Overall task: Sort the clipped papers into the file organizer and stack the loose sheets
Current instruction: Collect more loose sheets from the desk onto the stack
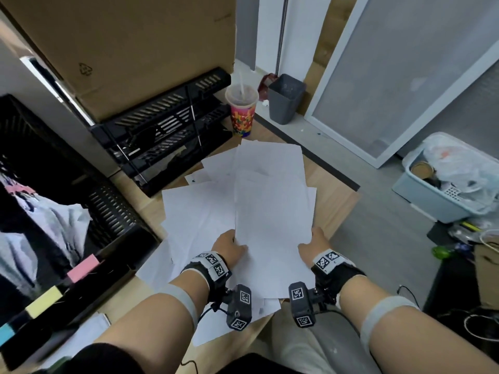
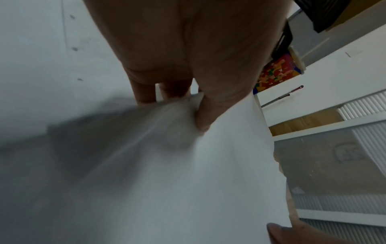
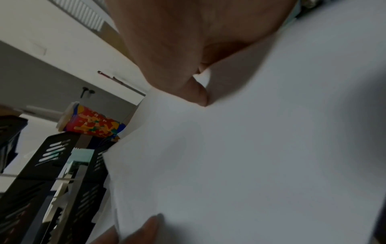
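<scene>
I hold a bundle of white loose sheets (image 1: 272,211) lifted over the wooden desk. My left hand (image 1: 229,245) pinches its left edge, thumb on top and fingers underneath, as the left wrist view shows on the sheets (image 2: 208,165). My right hand (image 1: 314,245) grips the right edge the same way, thumb pressed on the paper (image 3: 250,148). More loose sheets (image 1: 194,211) lie fanned beneath and to the left. The black file organizer (image 1: 167,122) stands at the back left; another black tray unit (image 1: 54,184) at the left holds clipped papers with coloured tabs.
A colourful cup (image 1: 242,114) with a straw stands behind the papers, next to the organizer. A large cardboard box (image 1: 129,44) sits on top of it. On the floor are a grey bin (image 1: 285,101) and a blue tub (image 1: 445,190) of clutter.
</scene>
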A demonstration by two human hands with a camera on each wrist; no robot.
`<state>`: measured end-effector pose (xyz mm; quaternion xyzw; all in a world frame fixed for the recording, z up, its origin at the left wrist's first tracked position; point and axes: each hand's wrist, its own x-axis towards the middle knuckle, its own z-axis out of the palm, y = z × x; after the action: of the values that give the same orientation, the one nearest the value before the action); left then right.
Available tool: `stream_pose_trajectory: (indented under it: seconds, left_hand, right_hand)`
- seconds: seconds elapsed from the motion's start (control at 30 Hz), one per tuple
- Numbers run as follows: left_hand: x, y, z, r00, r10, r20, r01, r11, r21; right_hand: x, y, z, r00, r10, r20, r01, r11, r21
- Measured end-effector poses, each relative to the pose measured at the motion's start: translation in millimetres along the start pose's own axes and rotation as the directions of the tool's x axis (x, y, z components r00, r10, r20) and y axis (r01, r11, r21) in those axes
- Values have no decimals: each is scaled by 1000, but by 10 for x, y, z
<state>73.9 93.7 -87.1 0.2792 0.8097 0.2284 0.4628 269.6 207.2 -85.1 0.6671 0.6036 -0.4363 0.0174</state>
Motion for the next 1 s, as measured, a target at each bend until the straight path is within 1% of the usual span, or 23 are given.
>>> stream_pose_trajectory:
  seconds: [0.07, 0.13, 0.17, 0.2, 0.27, 0.33, 0.4, 0.47, 0.53, 0.57, 0.63, 0.67, 0.73, 0.77, 0.8, 0.87, 0.93, 1.0]
  left_hand:
    - [-63, -28, -18, 999, 46, -3, -46, 998, -53]
    - [-122, -24, -42, 996, 87, -16, -89, 982, -166]
    - [-137, -14, -58, 996, 86, -39, -92, 973, -211]
    - [-126, -8, -73, 994, 74, -82, -93, 965, -247]
    - [-41, -12, -109, 980, 44, -195, -95, 961, -261]
    - [75, -11, -165, 965, 23, -260, -81, 973, -216]
    - [175, 11, -213, 966, 10, -257, -62, 979, -194]
    - [234, 61, -231, 969, -1, -246, -37, 988, -153]
    - [293, 109, -216, 971, -15, -239, -17, 991, -131]
    - [324, 130, -200, 972, -22, -232, -8, 992, -129]
    - [364, 167, -171, 978, -34, -206, 12, 994, -105]
    - [384, 171, -158, 980, -33, -197, 15, 996, -90]
    - [405, 174, -155, 981, -45, -189, 29, 996, -85]
    - [408, 172, -167, 979, -52, -195, 36, 996, -85]
    - [402, 176, -183, 975, -58, -212, 43, 996, -75]
    - [382, 161, -238, 952, -72, -298, 76, 997, 3]
    - [334, 129, -315, 914, -134, -384, 188, 976, 107]
    - [290, 93, -372, 900, -186, -395, 253, 959, 125]
  right_hand:
    - [-7, 52, -26, 998, -58, 36, 57, 998, 41]
    - [-7, 40, -132, 993, -119, -12, 120, 986, 116]
    - [2, 21, -206, 990, -130, -53, 137, 978, 159]
    - [11, -21, -303, 987, -132, -91, 148, 970, 194]
    - [84, -111, -495, 981, -123, -152, 158, 958, 239]
    - [209, -197, -652, 977, -100, -186, 148, 952, 268]
    - [376, -295, -736, 978, -67, -195, 121, 953, 279]
    - [537, -411, -748, 991, -30, -132, 59, 973, 222]
    - [677, -512, -708, 1000, 3, -19, -1, 992, 126]
    - [724, -568, -672, 1000, 9, 11, -10, 997, 76]
    - [807, -684, -592, 1000, 0, 24, 2, 999, -48]
    - [840, -736, -547, 999, -11, 32, 14, 997, -74]
    - [852, -814, -463, 996, -44, 82, 47, 998, -30]
    - [843, -822, -438, 995, -57, 81, 57, 998, 1]
    - [834, -814, -429, 997, -63, 53, 62, 998, 19]
    - [800, -759, -439, 997, -76, 11, 75, 996, 39]
    - [770, -684, -440, 996, -84, 25, 83, 996, 12]
    - [681, -615, -442, 994, -95, 47, 97, 995, -39]
